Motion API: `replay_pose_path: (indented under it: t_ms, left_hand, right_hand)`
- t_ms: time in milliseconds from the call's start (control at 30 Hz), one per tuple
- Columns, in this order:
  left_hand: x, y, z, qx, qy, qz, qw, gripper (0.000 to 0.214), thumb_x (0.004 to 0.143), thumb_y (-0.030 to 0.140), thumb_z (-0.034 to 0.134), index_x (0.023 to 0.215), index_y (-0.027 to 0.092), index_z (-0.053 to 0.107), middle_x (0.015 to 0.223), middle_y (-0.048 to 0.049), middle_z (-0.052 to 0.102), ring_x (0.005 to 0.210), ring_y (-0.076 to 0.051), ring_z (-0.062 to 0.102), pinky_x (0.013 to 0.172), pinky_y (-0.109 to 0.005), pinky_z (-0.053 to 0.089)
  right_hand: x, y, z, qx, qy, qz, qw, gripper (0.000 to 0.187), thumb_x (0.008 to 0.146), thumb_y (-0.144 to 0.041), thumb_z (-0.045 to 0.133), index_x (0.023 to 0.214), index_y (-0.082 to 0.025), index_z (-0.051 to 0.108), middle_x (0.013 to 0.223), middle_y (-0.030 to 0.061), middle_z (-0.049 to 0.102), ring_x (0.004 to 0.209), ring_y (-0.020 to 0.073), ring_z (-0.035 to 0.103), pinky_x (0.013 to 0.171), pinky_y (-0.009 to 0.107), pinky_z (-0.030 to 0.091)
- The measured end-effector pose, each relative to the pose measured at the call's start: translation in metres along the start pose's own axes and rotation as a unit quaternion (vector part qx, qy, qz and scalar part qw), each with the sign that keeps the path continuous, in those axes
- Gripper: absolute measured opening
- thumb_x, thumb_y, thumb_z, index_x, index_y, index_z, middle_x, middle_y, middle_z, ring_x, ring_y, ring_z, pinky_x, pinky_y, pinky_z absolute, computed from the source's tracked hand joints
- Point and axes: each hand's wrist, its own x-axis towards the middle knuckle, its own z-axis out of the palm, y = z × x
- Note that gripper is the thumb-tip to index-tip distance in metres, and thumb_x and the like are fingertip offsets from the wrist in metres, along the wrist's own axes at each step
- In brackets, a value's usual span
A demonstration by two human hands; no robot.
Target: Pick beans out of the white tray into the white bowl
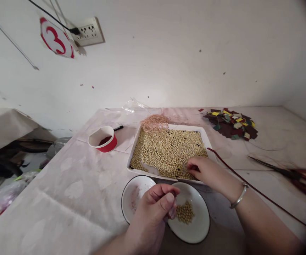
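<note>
A white rectangular tray (131, 169) holds a thick layer of small, round, pale yellow bead-like pieces (168, 148), with a few dark ones among them. At its front right corner my right hand (199, 167) reaches in, fingertips pinched among the pieces; whatever they grip is hidden. My left hand (154, 209) is raised in front of the tray, thumb pressed against curled fingers, and I cannot make out what is between them. Beneath it on the right, a white dark-rimmed plate (199, 226) bears a small heap of the same pieces. The bowl (127, 193) on the left contains pinkish specks.
A red-and-white paper cup (110, 144) with dark red contents stands left, beside a black marker (118, 128). Pinkish cords (154, 123) lie over the tray's back edge. Dark red, yellow and green scraps (232, 124), scissors (288, 173) and a dark red cord (238, 176) lie right.
</note>
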Motion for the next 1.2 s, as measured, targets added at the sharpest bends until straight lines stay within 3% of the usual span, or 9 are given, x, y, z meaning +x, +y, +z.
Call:
replay_pose_path:
  t_ms: [233,467,633,867,1200]
  left_hand:
    - [-0.0004,-0.0004,0.0009,0.001,0.0,-0.001,1.0,0.027,0.07,0.035,0.077,0.084,0.013,0.07,0.059,0.0026,0.052,0.053,-0.007,0.04,0.055,-0.023,0.027]
    - [-0.0012,0.0011,0.0015,0.001,0.001,-0.004,1.0,0.027,0.07,0.034,0.077,0.084,0.013,0.07,0.06,0.0023,0.052,0.054,-0.007,0.04,0.056,-0.023,0.028]
    - [-0.001,0.0002,0.0015,0.01,-0.004,-0.001,1.0,0.027,0.07,0.036,0.076,0.084,0.013,0.069,0.058,0.003,0.051,0.053,-0.007,0.04,0.055,-0.023,0.027]
    - [-0.0009,0.0001,0.0016,0.003,0.001,-0.004,1.0,0.027,0.07,0.035,0.077,0.083,0.013,0.069,0.059,0.0026,0.052,0.054,-0.007,0.04,0.056,-0.024,0.028]
    - [0.0,-0.0004,0.0009,0.009,0.004,-0.003,1.0,0.026,0.07,0.035,0.077,0.083,0.014,0.069,0.061,0.0022,0.053,0.054,-0.007,0.04,0.056,-0.024,0.028]
  right_hand:
    - [-0.0056,-0.0026,-0.0092,0.005,0.022,0.012,1.0,0.014,0.089,-0.02,0.055,0.078,-0.015,0.062,0.077,0.0002,0.065,0.073,0.0158,0.061,0.071,0.034,0.048]
    - [-0.0068,-0.001,-0.0066,0.038,0.026,0.0,0.999,0.011,0.076,-0.01,0.057,0.078,-0.017,0.066,0.08,0.0061,0.069,0.074,0.02,0.062,0.064,0.028,0.043]
    - [-0.0056,-0.0047,-0.0053,0.032,0.018,-0.008,0.999,0.013,0.08,-0.01,0.056,0.071,-0.016,0.063,0.073,0.0019,0.065,0.07,0.0168,0.06,0.064,0.029,0.043]
    - [-0.0043,-0.0038,-0.0032,0.023,0.009,-0.007,1.0,0.015,0.085,-0.026,0.061,0.075,-0.015,0.062,0.075,-0.0005,0.063,0.069,0.0149,0.058,0.067,0.032,0.047]
    - [-0.0034,-0.0045,-0.0071,0.059,0.069,0.005,0.996,0.013,0.076,-0.011,0.057,0.066,-0.018,0.058,0.065,0.0004,0.06,0.06,0.0147,0.053,0.056,0.027,0.039]
